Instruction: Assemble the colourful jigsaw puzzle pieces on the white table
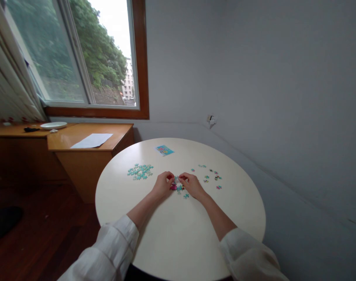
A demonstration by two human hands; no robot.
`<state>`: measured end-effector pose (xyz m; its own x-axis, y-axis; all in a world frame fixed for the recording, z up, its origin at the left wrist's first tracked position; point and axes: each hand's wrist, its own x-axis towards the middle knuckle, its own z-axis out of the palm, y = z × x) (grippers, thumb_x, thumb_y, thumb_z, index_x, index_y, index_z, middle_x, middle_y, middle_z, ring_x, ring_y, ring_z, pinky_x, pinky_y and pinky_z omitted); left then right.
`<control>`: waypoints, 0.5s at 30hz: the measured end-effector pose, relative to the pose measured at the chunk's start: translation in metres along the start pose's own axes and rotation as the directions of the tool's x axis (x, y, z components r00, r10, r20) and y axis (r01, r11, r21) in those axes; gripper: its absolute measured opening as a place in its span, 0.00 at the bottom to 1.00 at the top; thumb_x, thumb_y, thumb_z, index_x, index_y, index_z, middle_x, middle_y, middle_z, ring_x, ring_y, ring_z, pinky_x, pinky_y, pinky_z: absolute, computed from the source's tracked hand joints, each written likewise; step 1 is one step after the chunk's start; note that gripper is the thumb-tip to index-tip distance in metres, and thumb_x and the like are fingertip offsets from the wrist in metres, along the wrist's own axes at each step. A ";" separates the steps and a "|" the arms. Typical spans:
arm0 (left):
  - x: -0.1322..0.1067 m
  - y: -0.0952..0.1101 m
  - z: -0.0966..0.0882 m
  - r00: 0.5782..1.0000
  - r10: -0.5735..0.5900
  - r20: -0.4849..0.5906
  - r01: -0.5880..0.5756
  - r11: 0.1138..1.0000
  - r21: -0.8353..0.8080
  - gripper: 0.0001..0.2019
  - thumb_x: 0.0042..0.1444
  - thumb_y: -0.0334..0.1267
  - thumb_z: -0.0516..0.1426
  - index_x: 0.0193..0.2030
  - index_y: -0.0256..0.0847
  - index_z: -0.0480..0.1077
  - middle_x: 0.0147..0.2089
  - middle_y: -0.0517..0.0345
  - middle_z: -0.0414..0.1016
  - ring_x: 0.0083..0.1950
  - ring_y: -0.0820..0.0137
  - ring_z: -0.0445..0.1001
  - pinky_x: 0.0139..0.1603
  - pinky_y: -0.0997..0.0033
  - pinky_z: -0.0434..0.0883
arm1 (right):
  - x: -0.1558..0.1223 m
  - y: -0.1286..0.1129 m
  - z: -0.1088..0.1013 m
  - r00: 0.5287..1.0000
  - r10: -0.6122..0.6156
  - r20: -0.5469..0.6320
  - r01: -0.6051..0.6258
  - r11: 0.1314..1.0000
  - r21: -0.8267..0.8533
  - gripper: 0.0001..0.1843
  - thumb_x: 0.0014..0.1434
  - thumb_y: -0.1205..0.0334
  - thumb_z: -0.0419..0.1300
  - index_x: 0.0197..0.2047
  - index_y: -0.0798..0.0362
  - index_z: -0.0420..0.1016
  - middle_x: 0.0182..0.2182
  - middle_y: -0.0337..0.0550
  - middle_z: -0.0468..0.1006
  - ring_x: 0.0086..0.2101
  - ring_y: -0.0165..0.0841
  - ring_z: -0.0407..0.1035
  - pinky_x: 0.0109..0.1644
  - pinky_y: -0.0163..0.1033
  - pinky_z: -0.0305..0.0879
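On your round white desk point(178, 234), your left hand point(163, 183) and right hand point(192, 185) curl into pinches (whether on a piece, I cannot tell) right of the loose turquoise pile point(140, 171), at the small puzzle cluster point(178, 187) lying between them.

Table point(178, 242): smooth, hard-looking top, faint soft sheen. Puzzle pieces point(140, 171): look like printed card; finish too small to judge from where I stand. Desk point(123, 132): wood, varnished, glossy top catching window light. Sheet point(92, 141) on it: paper, matt. Plate point(54, 125): smooth; plastic or ceramic, cannot tell. Window frame point(143, 58): brown wood, smooth. Wall point(254, 78): matt paint. Curtain point(15, 78): folded cloth. Sleeves point(113, 242): soft, creased cloth, matt.
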<state>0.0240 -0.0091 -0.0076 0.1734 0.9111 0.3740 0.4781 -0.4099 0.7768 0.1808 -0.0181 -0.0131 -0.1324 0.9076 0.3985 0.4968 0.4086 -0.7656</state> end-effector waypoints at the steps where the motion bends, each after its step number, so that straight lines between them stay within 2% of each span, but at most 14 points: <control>1: 0.000 0.000 0.000 1.000 -0.003 -0.001 0.003 1.000 -0.001 0.04 0.48 0.28 0.54 0.27 0.35 0.70 0.27 0.58 0.72 0.30 0.73 0.68 0.35 0.74 0.65 | 0.000 0.000 0.000 1.000 0.001 0.000 -0.001 1.000 -0.002 0.09 0.51 0.61 0.53 0.29 0.56 0.72 0.25 0.41 0.75 0.27 0.30 0.66 0.34 0.36 0.61; 15: 0.000 0.000 0.000 1.000 -0.007 0.001 0.007 1.000 -0.018 0.05 0.49 0.30 0.54 0.27 0.36 0.71 0.27 0.58 0.72 0.30 0.73 0.68 0.34 0.74 0.65 | 0.000 -0.001 -0.001 1.000 0.001 0.002 -0.001 1.000 -0.015 0.09 0.52 0.61 0.53 0.30 0.55 0.72 0.24 0.40 0.74 0.27 0.30 0.66 0.33 0.35 0.61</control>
<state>0.0242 -0.0092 -0.0074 0.1713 0.9140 0.3678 0.4636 -0.4042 0.7885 0.1810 -0.0192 -0.0116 -0.1334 0.9080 0.3971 0.5098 0.4065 -0.7582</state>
